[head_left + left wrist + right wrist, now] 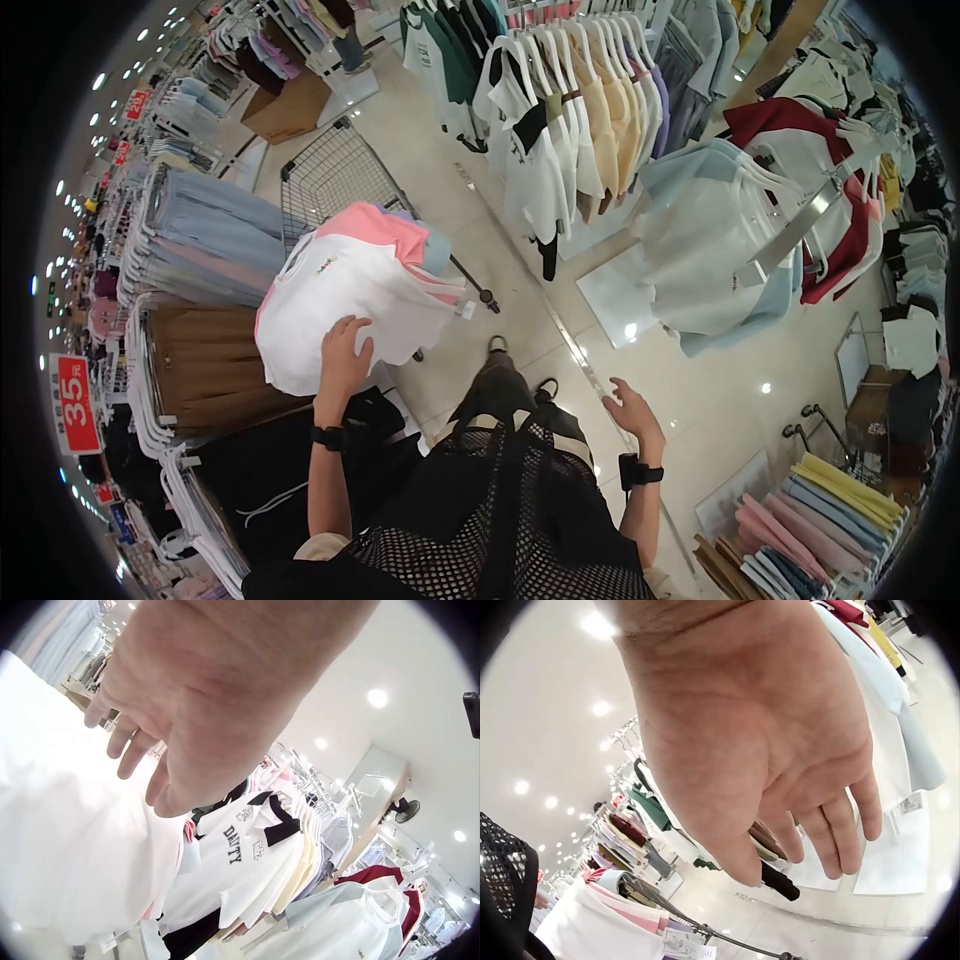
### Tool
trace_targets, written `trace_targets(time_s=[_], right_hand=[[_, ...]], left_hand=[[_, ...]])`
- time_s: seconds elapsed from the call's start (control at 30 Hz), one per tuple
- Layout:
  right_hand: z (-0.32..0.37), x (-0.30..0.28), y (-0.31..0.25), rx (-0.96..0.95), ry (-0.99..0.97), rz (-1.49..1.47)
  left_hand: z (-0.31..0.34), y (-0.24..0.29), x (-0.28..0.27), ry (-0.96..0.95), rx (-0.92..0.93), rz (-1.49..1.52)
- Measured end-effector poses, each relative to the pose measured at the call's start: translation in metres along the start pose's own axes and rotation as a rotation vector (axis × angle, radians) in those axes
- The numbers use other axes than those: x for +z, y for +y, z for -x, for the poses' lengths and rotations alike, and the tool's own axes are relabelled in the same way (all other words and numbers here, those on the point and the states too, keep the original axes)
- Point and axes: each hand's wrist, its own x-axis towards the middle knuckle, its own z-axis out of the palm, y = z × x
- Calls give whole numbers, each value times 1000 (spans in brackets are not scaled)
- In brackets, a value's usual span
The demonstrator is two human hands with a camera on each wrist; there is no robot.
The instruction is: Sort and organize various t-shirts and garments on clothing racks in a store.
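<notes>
A white T-shirt (345, 285) with pink sleeves and a small coloured print on its chest lies over other garments at the edge of a shopping cart (335, 180). My left hand (345, 355) is at the shirt's near side, fingers relaxed and overlapping the white cloth. In the left wrist view the fingers of this left hand (161, 742) spread in front of the bright fabric, with nothing gripped. To the right, my right hand (635, 412) hangs over the floor, its palm bare and fingers loosely extended in the right wrist view.
Blue trousers (215, 220) and brown trousers (215, 360) hang along the left. Ahead is a rack of white and beige shirts (600, 120). White-and-blue tops (700, 245) hang on a metal arm at the right. Folded clothes (810, 520) fill a low rack at lower right.
</notes>
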Motion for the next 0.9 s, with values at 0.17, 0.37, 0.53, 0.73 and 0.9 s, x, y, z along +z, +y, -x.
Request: trace_targets(time_s=[0.17,0.37,0.53,0.73,0.9], right_hand=[[-5,-2,-51,24,50,57],[-53,49,-138,-41,-91,162],[-113,98,-274,-284,-114,115],[-179,137,-450,-694,186,209],[-222,175,-534,-777,387,398]], left_hand=[[-11,-32,-1,5,-68,35],[-12,-125,-21,116,-208,44],[-20,-212,-36,255,-361,88],[-33,-283,-52,241,-490,150],[-54,-323,-48,288,-536,301]])
